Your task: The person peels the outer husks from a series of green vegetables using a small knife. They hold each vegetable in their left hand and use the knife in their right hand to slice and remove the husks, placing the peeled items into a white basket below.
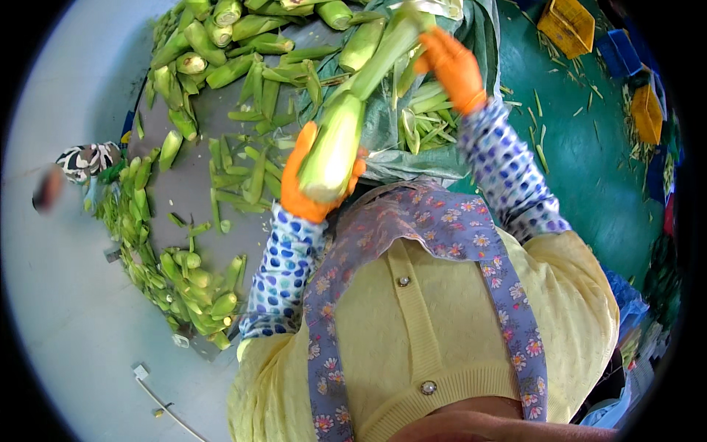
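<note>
My left hand (305,184), in an orange glove, is wrapped round the thick, pale lower end of a long green leaf-wrapped stalk (335,147). The stalk slants up and away to the right, narrowing into leaves. Beside its blurred upper end is my right hand (453,70), also in an orange glove. Its fingers are bent toward the stalk, and what they grip is unclear. Beneath the stalk lies a crumpled green sheet or sack (482,37), with cut leaf pieces (431,114) on it.
Leaf-wrapped stalks (213,44) are heaped on the dark table (195,158) at the far left, with more (199,291) along its left edge. Loose leaf strips (243,173) lie between. Yellow (567,29) and blue crates (618,53) stand far right on the green floor (574,140). Another person (88,158) is at left.
</note>
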